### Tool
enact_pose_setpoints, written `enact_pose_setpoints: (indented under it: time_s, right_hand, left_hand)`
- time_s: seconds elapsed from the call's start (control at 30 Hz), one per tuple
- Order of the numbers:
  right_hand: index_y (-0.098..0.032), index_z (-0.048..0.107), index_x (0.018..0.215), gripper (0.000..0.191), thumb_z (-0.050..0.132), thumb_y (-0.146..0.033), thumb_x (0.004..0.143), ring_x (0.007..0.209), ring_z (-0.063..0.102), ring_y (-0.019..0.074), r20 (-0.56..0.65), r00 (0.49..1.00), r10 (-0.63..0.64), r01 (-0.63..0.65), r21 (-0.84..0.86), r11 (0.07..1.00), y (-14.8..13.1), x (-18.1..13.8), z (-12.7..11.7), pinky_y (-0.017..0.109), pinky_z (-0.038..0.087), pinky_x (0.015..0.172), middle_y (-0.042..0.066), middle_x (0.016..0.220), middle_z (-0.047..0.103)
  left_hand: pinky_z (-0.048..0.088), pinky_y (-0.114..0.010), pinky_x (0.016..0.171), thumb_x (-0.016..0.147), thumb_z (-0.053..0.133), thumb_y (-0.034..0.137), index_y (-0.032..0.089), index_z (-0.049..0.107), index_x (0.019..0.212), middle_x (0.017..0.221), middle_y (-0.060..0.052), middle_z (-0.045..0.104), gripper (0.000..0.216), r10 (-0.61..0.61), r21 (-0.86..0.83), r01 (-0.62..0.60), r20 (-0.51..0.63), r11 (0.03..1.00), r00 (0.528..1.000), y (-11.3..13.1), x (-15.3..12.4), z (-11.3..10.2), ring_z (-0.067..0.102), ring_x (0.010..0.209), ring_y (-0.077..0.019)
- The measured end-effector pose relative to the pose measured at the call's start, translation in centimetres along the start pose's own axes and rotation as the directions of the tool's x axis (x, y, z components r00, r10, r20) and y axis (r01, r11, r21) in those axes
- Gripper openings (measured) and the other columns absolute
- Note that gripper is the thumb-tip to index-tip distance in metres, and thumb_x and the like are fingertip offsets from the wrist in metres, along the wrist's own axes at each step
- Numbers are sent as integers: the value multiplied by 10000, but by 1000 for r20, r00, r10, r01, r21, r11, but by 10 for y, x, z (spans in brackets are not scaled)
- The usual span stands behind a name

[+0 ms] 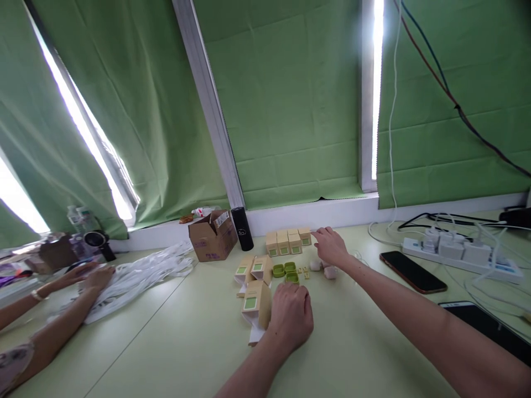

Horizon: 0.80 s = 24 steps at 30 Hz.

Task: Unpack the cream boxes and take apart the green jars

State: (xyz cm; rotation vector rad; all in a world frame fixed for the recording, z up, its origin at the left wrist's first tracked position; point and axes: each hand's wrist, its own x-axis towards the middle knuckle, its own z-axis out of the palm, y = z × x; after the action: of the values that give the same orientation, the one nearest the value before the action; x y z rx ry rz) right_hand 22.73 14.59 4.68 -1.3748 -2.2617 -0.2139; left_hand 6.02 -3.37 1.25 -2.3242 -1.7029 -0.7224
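While my left hand (292, 310) curls beside boxes (262, 301) with loose flaps (256, 333), my right hand (329, 246) is beside small cartons (286, 242); what either grips, I can't tell. Probably light, crushable: hold their sides.

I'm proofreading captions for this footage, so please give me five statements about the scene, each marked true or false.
1. A black cylinder stands beside the cardboard box. True.
2. The right hand rests on the cardboard box. False: it is at the right end of the row of small boxes.
3. Green containers lie close to the left hand. True.
4. Red curtains hang at the windows. False: green curtains hang there.
5. A dark phone lies near the power strip. True.
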Motion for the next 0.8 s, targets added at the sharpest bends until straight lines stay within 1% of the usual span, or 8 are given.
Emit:
enact_pose_setpoints:
  time_s: [0.13, 0.37, 0.4, 0.47, 0.6, 0.67, 0.73, 0.8]
  right_hand:
    - [-199, 592, 1379, 462, 586, -166, 918, 1273, 457, 346, 61, 997, 54, -51, -51, 997, 7, 24, 18, 430, 391, 1009, 183, 1336, 611]
    - [-308, 337, 1604, 751, 619, -227, 913, 1416, 357, 387, 183, 974, 131, -117, -85, 990, 2, 60, 41, 468, 366, 1044, 180, 1543, 440]
    - [-309, 330, 1608, 759, 624, -234, 913, 1436, 344, 398, 199, 969, 145, -130, -87, 988, 1, 63, 44, 480, 366, 1049, 183, 1569, 412]
    - [-302, 403, 1570, 690, 624, -240, 919, 1472, 315, 410, 226, 961, 162, -145, -91, 985, 0, 66, 48, 505, 358, 1072, 179, 1597, 386]
    - [-258, 557, 1429, 510, 635, -202, 928, 1542, 239, 373, 219, 968, 123, -110, -74, 991, 2, 63, 50, 518, 286, 1178, 149, 1603, 414]
    - [-220, 571, 1400, 477, 666, -200, 933, 1518, 311, 346, 200, 976, 92, -83, -51, 995, 3, 59, 49, 509, 299, 1200, 147, 1537, 500]
    - [-194, 591, 1365, 417, 684, -268, 965, 1387, 500, 316, 181, 980, 77, -74, -23, 997, 3, 54, 46, 517, 415, 1144, 130, 1432, 592]
    - [-184, 612, 1333, 386, 674, -361, 995, 1207, 635, 273, 158, 984, 77, -80, 13, 997, 2, 50, 42, 505, 540, 1024, 105, 1354, 635]
  left_hand:
    - [374, -385, 725, 898, 543, 158, 189, 630, 790, 797, -83, 685, 142, -4, -17, 3, -7, 1000, 1000, -2, -1, 1, 612, 778, -246]
    - [388, -388, 741, 874, 568, 159, 191, 628, 794, 791, -76, 674, 106, 22, -61, -24, -35, 998, 999, -1, -3, 2, 598, 768, -240]
    - [392, -392, 746, 870, 571, 157, 191, 629, 795, 790, -75, 674, 100, 26, -68, -29, -39, 997, 999, -1, -4, 2, 597, 769, -240]
    - [395, -399, 752, 862, 575, 154, 192, 630, 797, 789, -73, 675, 93, 33, -80, -37, -42, 996, 999, -1, -4, 2, 597, 771, -240]
    - [402, -407, 767, 860, 577, 155, 192, 634, 806, 798, -73, 680, 87, 35, -88, -39, -49, 995, 998, -2, -4, 3, 601, 780, -241]
    - [408, -413, 784, 862, 577, 158, 194, 637, 810, 798, -72, 682, 87, 33, -92, -38, -52, 995, 998, -1, -4, 3, 606, 790, -244]
    - [412, -416, 797, 860, 582, 159, 198, 638, 809, 794, -71, 682, 85, 32, -96, -37, -49, 995, 998, -1, -4, 4, 611, 797, -248]
    - [416, -418, 798, 860, 583, 159, 199, 640, 808, 792, -75, 682, 87, 31, -103, -35, -36, 994, 999, -1, -3, 4, 614, 799, -251]
